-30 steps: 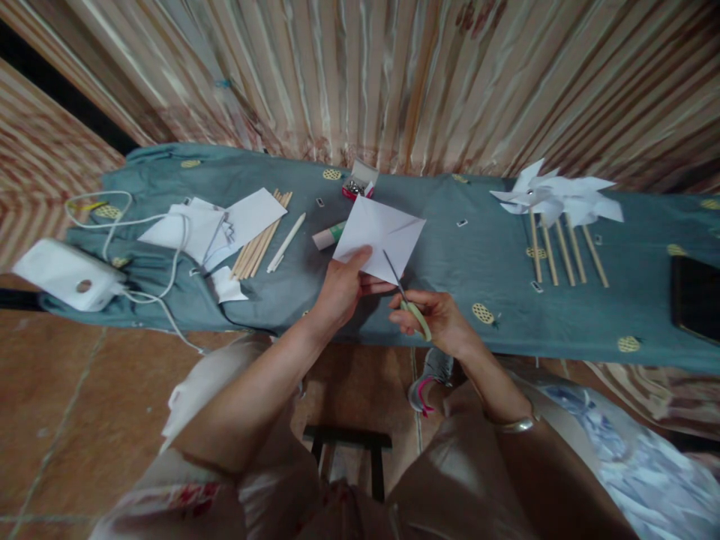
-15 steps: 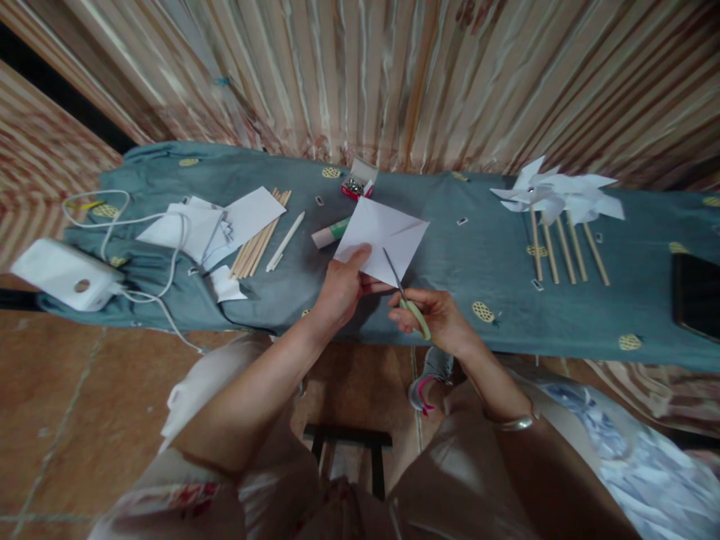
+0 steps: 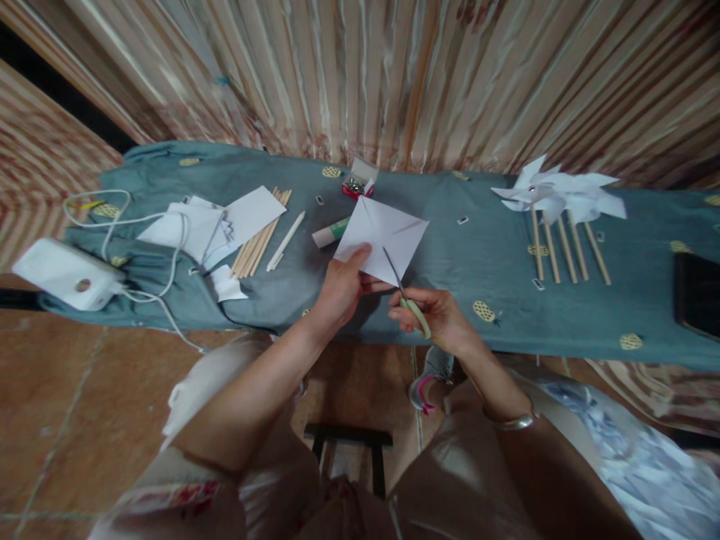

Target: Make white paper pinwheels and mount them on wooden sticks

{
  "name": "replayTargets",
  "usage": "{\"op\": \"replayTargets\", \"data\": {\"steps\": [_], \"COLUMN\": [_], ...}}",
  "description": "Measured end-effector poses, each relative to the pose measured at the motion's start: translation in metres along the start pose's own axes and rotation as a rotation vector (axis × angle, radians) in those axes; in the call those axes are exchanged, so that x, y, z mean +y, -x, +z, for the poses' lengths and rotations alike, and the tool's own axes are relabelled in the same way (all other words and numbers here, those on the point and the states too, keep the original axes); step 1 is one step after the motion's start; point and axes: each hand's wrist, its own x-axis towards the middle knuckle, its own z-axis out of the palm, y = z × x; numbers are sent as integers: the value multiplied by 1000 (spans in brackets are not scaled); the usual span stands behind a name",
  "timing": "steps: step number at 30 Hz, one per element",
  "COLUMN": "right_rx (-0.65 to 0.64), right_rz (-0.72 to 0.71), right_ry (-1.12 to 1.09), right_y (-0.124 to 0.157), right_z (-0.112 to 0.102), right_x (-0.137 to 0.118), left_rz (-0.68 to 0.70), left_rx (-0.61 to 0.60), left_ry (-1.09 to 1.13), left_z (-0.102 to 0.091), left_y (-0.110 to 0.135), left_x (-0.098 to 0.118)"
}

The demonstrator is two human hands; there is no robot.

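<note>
1. The square paper sheet [image 3: 378, 227] is held over the middle stretch of the cloth-covered table [image 3: 484, 244], one corner pointing towards the near edge and another towards the far edge.
2. The left hand [image 3: 342, 286] pinches it, thumb on top and other fingers underneath, by the side facing the left end of the table.
3. The right hand [image 3: 437, 315] grips the green-handled scissors [image 3: 415, 312], blades lying along the near corner and pointing towards the sheet's centre.
4. The paper looks very light and thin, likely to droop or crease if squeezed, and easy to tear where a cut ends. A flat pinch close to the centre, clear of the blades, should steady it best; it seems dry rather than slippery.
5. Most of the left fingers are hidden under the sheet, and how far the blades are parted is hard to make out. Whether the paper touches the table is unclear.
6. The sheet covers one end of the green-and-white tube [image 3: 329, 234]. The overlapping pinwheels [image 3: 562, 196] near the far edge hide parts of each other, and the dark device [image 3: 697, 296] towards the right end is cut off.
</note>
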Motion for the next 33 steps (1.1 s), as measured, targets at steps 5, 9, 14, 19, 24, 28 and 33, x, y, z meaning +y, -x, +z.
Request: {"op": "replayTargets", "data": {"steps": [5, 9, 14, 19, 24, 28, 33], "right_rx": [-1, -4, -4, -6, -23, -51, -57], "right_rz": [-10, -11, -36, -23, 82, 97, -13], "right_ry": [13, 8, 11, 7, 22, 120, 390], "right_y": [-1, -2, -2, -2, 0, 4, 13], "right_z": [-1, -1, 1, 1, 0, -9, -37], "right_x": [2, 3, 3, 0, 1, 5, 14], "left_rz": [4, -5, -14, -18, 2, 11, 30], "left_rx": [12, 3, -1, 6, 31, 39, 68], "left_ry": [-6, 1, 2, -10, 15, 26, 61], "left_z": [0, 0, 1, 1, 0, -2, -11], "left_y": [0, 1, 2, 1, 0, -1, -7], "left_x": [0, 0, 2, 1, 1, 7, 11]}}
